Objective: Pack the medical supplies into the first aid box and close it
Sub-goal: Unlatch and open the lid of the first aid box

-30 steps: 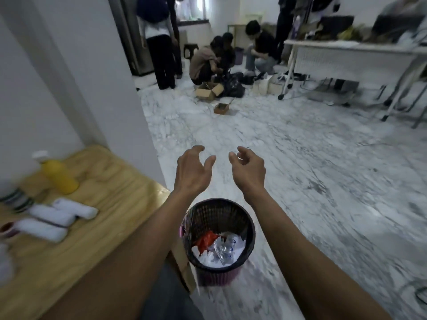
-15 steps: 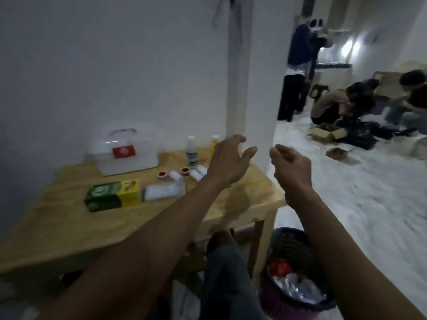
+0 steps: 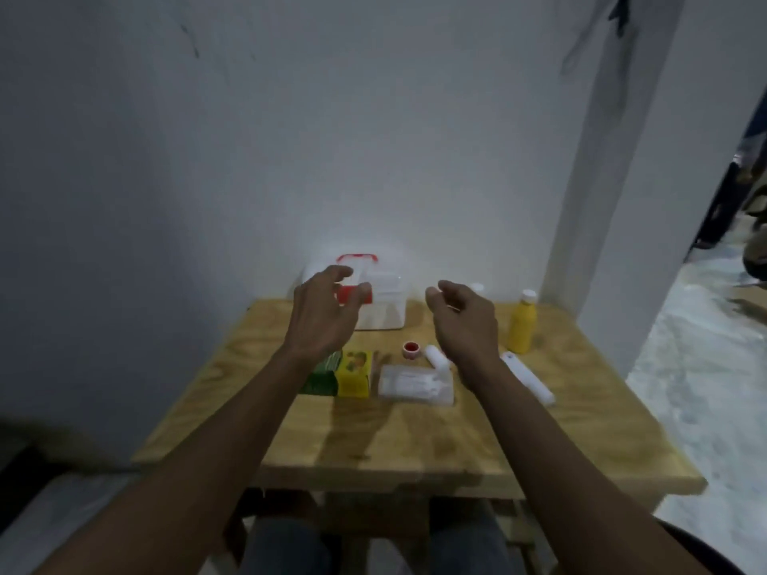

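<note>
Wooden table (image 3: 415, 441) holds the first aid box (image 3: 384, 305) at 12 o'clock: rigid, light plastic, probably best gripped by its sides. Left hand (image 3: 323, 317) and right hand (image 3: 465, 321) hover open, empty.

The white first aid box (image 3: 384, 305) with a red handle is sitting shut at 12 o'clock. A yellow bottle (image 3: 522, 327) is standing at 2 o'clock. A green-yellow carton (image 3: 340, 374), clear packet (image 3: 415, 384), red-centred tape (image 3: 411, 350) and white rolls (image 3: 529, 378) are lying in the middle.
</note>
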